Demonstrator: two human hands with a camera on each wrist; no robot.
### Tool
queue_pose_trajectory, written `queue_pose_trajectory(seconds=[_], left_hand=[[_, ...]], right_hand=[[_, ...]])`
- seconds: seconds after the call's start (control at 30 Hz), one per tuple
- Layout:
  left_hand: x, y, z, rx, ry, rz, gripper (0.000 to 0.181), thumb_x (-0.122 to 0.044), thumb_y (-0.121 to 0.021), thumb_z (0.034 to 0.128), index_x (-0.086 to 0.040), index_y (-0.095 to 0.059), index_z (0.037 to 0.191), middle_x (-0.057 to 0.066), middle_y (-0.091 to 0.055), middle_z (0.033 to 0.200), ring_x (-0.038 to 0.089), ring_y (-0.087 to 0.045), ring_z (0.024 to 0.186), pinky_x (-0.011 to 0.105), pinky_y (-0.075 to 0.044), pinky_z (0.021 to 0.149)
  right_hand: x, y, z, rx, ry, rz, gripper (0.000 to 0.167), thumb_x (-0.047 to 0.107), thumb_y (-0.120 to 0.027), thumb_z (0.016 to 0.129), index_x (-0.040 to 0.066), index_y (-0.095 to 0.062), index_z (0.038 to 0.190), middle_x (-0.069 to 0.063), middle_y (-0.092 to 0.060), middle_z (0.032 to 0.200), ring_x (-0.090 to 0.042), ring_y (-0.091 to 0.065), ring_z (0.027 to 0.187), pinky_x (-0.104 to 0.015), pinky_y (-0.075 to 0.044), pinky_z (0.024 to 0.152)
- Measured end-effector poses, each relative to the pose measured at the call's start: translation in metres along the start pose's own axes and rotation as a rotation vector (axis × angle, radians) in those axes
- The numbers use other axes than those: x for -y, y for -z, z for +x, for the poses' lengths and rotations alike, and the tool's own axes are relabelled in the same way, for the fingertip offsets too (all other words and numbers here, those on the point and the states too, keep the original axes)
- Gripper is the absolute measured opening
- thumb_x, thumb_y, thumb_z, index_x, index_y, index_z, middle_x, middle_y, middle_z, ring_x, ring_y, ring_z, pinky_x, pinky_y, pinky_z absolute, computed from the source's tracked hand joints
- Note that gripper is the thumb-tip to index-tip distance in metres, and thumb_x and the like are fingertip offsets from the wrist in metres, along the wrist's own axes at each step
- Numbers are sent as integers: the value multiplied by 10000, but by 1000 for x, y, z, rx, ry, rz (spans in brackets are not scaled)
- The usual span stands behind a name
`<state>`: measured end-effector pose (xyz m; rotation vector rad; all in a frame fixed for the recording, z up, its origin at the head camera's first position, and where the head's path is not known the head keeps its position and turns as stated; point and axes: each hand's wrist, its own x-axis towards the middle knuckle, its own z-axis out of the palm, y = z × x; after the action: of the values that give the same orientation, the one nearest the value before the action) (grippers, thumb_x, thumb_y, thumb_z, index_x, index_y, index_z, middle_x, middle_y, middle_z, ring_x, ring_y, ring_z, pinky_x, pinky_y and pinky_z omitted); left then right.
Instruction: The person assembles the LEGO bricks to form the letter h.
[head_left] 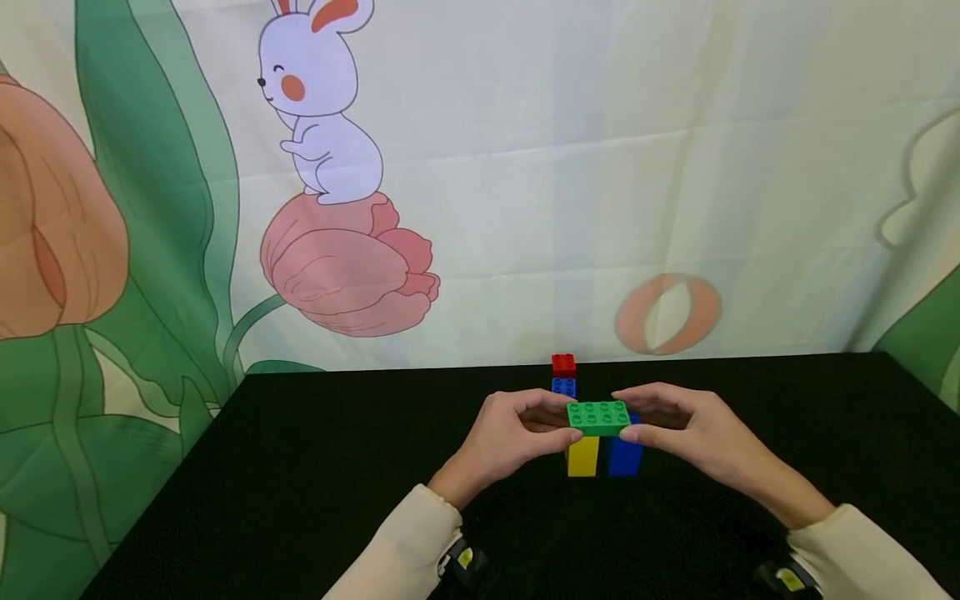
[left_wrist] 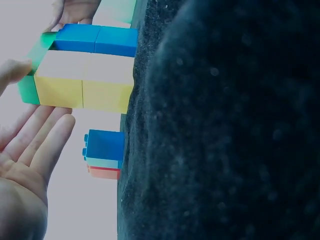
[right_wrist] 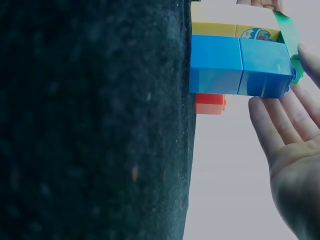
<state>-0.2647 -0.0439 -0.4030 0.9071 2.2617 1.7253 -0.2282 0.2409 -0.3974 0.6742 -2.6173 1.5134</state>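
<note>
Green brick (head_left: 598, 414) lying across top of yellow stack (head_left: 582, 458), reaching over part of blue stack (head_left: 625, 458). Left hand (head_left: 510, 432) pinching its left end between thumb and fingers; right hand (head_left: 697, 429) pinching its right end likewise. Both stacks standing side by side on black cloth (head_left: 337, 483), two bricks high each. Small blue brick (head_left: 563, 387) and red brick (head_left: 563, 366) standing farther back, before pale printed curtain (head_left: 487, 208).
</note>
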Motion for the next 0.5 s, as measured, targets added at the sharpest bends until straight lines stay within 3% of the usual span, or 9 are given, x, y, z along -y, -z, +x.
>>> queue_pose_trajectory(seconds=[0.5], left_hand=[[3, 2, 1, 24, -3, 7, 315, -125, -809, 953, -61, -735, 1252, 22, -772, 1169, 116, -737, 1026, 282, -607, 904]], right_hand=[[-4, 3, 1, 32, -1, 0, 420, 264, -780, 982, 112, -659, 1354, -65, -710, 1268, -214, -718, 1109, -295, -595, 920]])
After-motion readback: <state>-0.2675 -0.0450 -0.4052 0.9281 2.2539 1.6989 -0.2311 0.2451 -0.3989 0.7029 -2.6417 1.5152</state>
